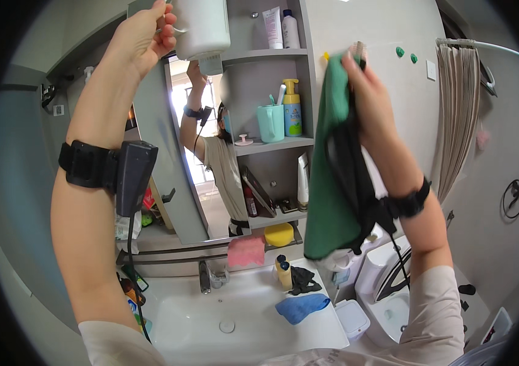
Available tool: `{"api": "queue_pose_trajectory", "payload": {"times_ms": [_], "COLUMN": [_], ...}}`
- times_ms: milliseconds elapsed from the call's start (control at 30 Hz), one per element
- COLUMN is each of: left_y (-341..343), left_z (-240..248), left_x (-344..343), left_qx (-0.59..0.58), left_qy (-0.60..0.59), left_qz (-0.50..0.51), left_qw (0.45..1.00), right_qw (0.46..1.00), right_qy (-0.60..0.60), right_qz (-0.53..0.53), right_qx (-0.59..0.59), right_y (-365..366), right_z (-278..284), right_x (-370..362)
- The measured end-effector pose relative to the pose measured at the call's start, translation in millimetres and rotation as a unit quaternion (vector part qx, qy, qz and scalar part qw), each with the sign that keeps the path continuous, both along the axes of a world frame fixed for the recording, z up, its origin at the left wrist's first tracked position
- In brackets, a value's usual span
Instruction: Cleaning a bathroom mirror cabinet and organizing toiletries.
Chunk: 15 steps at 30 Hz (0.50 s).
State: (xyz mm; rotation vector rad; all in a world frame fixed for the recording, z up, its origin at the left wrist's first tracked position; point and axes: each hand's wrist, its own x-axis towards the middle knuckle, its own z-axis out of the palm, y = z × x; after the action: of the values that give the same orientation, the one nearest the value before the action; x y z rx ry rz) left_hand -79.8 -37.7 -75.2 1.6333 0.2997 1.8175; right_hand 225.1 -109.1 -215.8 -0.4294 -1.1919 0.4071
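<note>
The left hand curls its fingers at the handle of one white container, raised before the cabinet, its inside hidden. The right hand pinches one green-and-black cloth, hanging right of the shelves. On the middle shelf, one mint cup holds two upright handles, beside one yellow pump bottle; above stand one tube and one white bottle.
</note>
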Motion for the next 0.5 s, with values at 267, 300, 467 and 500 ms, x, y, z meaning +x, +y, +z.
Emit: {"api": "queue_pose_trajectory", "payload": {"times_ms": [267,300,467,500], "left_y": [-4,-7,-4,-4], "left_z": [-2,-3,-4,-5], "left_x": [-8,-11,-28,-33], "left_qx": [0.015,0.022,0.040,0.047], "left_qy": [-0.025,-0.027,-0.013,-0.008], "left_qz": [0.012,0.018,0.029,0.032], "left_qw": [1.000,0.999,0.999,0.998], "right_qw": [0.985,0.985,0.966,0.956], "right_qy": [0.085,0.085,-0.107,-0.168], "right_qz": [0.144,0.146,0.105,0.022], "right_qx": [0.039,0.039,0.212,0.241], "right_y": [5,21,66,63], "right_z": [115,118,106,98], "right_x": [-66,-61,-57,-65]}}
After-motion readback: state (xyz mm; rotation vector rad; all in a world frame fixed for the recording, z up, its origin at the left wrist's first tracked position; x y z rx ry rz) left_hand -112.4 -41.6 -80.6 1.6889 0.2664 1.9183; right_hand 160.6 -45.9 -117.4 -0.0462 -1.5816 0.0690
